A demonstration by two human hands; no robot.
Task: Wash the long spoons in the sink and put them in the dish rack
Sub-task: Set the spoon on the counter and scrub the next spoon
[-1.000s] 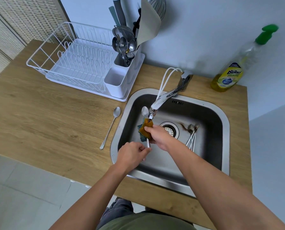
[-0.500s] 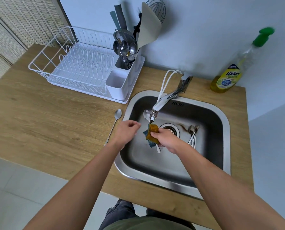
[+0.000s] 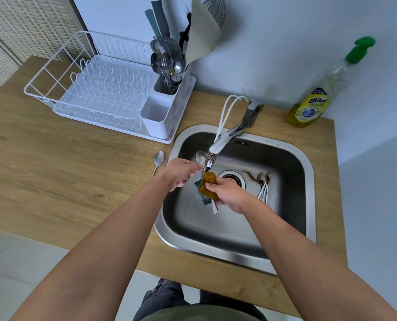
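Over the steel sink (image 3: 309, 186), a long spoon (image 3: 200, 156) lies under the faucet (image 3: 219, 144), bowl pointing away from me and handle end sticking out below my right hand. My left hand (image 3: 181, 173) pinches the spoon just below its bowl. A yellow-and-blue sponge (image 3: 208, 183) is folded round the handle, held there by my right hand (image 3: 230, 193). Several more long spoons (image 3: 263, 185) lie on the sink floor right of the drain. Another spoon (image 3: 158, 159) rests on the wooden counter left of the sink. The white dish rack (image 3: 95, 93) stands at the back left.
The rack's cutlery holder (image 3: 169, 72) is packed with utensils, with an unfilled white cup (image 3: 156, 114) in front of it. A dish soap bottle (image 3: 313, 105) stands at the back right by the wall. The counter edge runs close to my body.
My left hand let go of the handle's near end and moved up to the spoon's bowl end. My right hand slid the sponge down the handle toward me.
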